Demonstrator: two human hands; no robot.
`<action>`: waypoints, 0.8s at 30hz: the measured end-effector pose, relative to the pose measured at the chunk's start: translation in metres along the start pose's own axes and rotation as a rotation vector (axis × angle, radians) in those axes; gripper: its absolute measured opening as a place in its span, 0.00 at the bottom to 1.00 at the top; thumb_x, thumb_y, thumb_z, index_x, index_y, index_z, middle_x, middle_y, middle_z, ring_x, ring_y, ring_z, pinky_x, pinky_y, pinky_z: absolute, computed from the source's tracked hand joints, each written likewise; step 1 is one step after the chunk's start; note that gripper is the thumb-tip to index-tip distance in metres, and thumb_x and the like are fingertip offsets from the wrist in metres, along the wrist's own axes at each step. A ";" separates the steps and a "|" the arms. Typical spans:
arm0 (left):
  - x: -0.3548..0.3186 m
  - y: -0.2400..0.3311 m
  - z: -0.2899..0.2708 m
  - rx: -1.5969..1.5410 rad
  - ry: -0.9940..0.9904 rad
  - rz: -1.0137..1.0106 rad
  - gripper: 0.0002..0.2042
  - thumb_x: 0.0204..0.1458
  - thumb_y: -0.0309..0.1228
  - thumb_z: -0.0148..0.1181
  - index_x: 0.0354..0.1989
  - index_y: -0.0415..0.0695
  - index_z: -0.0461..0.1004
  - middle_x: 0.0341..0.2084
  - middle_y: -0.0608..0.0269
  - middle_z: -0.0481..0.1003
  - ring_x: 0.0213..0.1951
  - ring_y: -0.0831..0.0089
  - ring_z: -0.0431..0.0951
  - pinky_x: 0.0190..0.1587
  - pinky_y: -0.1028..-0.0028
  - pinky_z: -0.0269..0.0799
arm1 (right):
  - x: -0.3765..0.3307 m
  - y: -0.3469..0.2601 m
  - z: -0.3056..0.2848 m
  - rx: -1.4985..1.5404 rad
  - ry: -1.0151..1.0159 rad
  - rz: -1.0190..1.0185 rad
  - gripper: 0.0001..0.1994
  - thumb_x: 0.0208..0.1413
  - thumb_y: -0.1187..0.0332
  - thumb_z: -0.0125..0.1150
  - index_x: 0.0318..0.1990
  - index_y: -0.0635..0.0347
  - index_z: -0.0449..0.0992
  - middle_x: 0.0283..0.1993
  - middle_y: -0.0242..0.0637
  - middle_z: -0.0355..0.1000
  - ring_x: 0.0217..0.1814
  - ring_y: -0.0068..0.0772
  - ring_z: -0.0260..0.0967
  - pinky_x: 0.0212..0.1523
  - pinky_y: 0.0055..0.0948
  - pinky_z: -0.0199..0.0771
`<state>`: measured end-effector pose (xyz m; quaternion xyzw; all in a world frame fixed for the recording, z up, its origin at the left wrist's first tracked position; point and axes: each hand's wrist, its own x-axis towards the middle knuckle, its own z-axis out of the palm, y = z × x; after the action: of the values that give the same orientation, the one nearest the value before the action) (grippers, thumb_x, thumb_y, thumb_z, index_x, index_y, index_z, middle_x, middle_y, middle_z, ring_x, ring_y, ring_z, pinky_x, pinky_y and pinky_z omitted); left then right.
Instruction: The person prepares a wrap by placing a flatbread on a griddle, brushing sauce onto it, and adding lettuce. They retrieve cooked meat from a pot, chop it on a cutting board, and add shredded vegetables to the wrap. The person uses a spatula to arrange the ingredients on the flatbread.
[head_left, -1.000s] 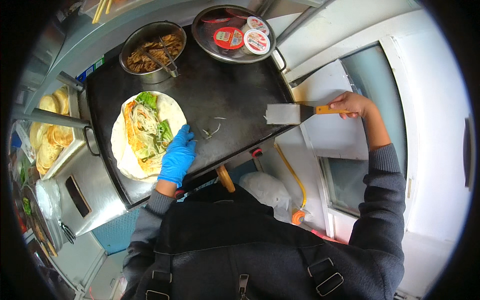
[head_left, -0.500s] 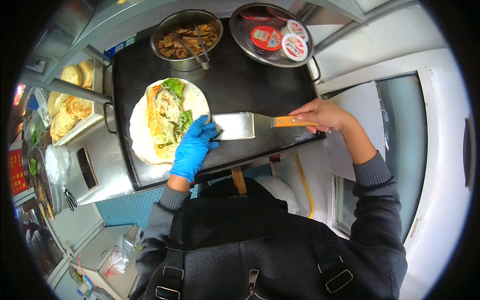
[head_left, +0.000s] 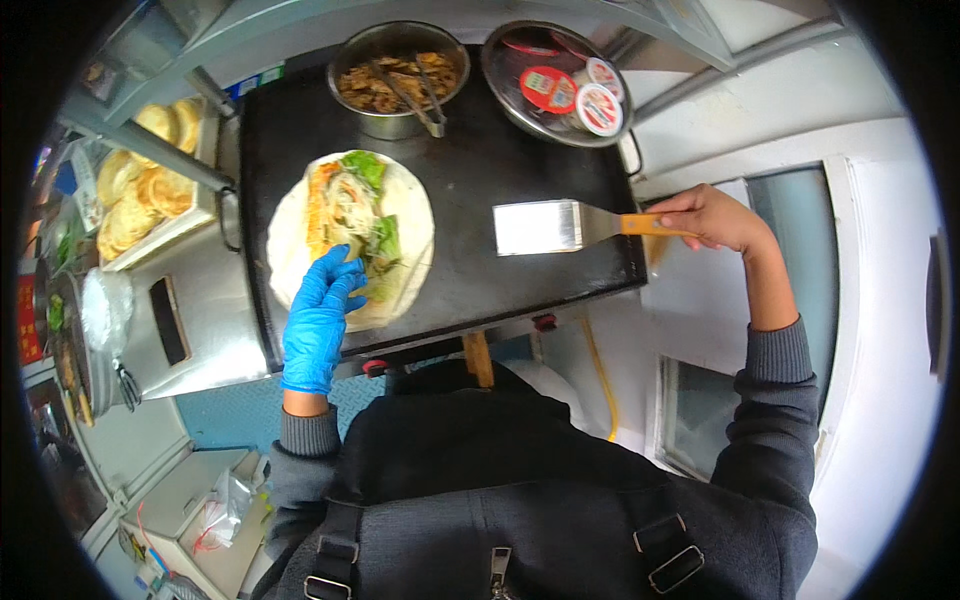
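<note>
A round pale flatbread (head_left: pixel 408 215) lies on the black griddle. It is topped with an orange-coated strip (head_left: pixel 320 205), shredded vegetables (head_left: pixel 350 205) and green lettuce (head_left: pixel 363 168). My left hand (head_left: pixel 318 325), in a blue glove, reaches over the near-left part of the bread. Its fingers are drawn together at the filling, and whatever they may pinch is hidden. Bare, my right hand (head_left: pixel 715 218) grips the wooden handle of a metal spatula (head_left: pixel 540 228). The spatula's broad blade is held level above the griddle, apart from the bread.
At the griddle's back stand a steel pot (head_left: pixel 395 123) of browned food with tongs (head_left: pixel 415 95) and a steel tray (head_left: pixel 500 90) with lidded tubs. A box of round breads (head_left: pixel 130 205) is on the left. Beside it lies a dark phone (head_left: pixel 170 320). The black griddle (head_left: pixel 465 180) has a raised rim.
My right hand has drawn the spatula to the right, away from the bread. My left hand has moved left from the bread's right edge and the blade to the filling.
</note>
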<state>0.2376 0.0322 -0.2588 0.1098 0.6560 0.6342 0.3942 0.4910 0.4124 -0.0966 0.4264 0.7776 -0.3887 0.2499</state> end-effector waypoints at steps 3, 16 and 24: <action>0.000 -0.016 0.030 0.020 -0.151 -0.058 0.17 0.60 0.26 0.50 0.58 0.43 0.66 0.45 0.59 0.74 0.45 0.72 0.74 0.47 0.74 0.73 | -0.013 0.057 -0.023 -0.053 0.077 0.103 0.16 0.54 0.64 0.64 0.49 0.57 0.78 0.18 0.27 0.68 0.14 0.14 0.53 0.14 0.20 0.50; -0.001 -0.032 0.063 0.030 -0.249 -0.142 0.17 0.59 0.24 0.50 0.58 0.41 0.67 0.46 0.59 0.74 0.44 0.73 0.75 0.46 0.75 0.72 | -0.011 0.103 -0.026 -0.267 -0.044 0.177 0.16 0.54 0.63 0.63 0.51 0.50 0.78 0.19 0.30 0.68 0.14 0.18 0.53 0.19 0.24 0.57; -0.006 -0.032 0.056 0.026 -0.206 -0.124 0.17 0.60 0.25 0.49 0.58 0.42 0.66 0.45 0.58 0.75 0.44 0.73 0.75 0.47 0.75 0.72 | 0.020 0.047 0.004 -0.085 -0.231 0.035 0.16 0.57 0.61 0.60 0.51 0.55 0.77 0.15 0.28 0.65 0.10 0.17 0.51 0.13 0.22 0.51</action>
<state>0.2895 0.0642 -0.2796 0.1387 0.6258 0.5855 0.4964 0.5218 0.4345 -0.1316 0.3812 0.7519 -0.3976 0.3624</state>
